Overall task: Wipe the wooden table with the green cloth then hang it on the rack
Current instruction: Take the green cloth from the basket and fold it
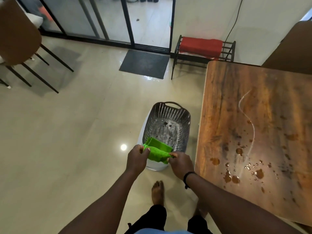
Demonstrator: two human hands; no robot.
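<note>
The green cloth (157,150) is stretched between both hands over the near rim of a grey slotted basket (168,119) on the floor. My left hand (136,158) pinches its left end and my right hand (179,163) grips its right end. The wooden table (236,102) fills the right side, with water drops and a thin wet streak on its near half. A black metal rack (229,48) stands against the far wall, with a red cloth (200,46) draped over it.
A dark doormat (145,64) lies before the sliding glass door. A brown chair (18,34) with thin black legs stands at the far left. My bare feet are on the glossy tiled floor, just behind the basket. A black cable runs down the wall near the rack.
</note>
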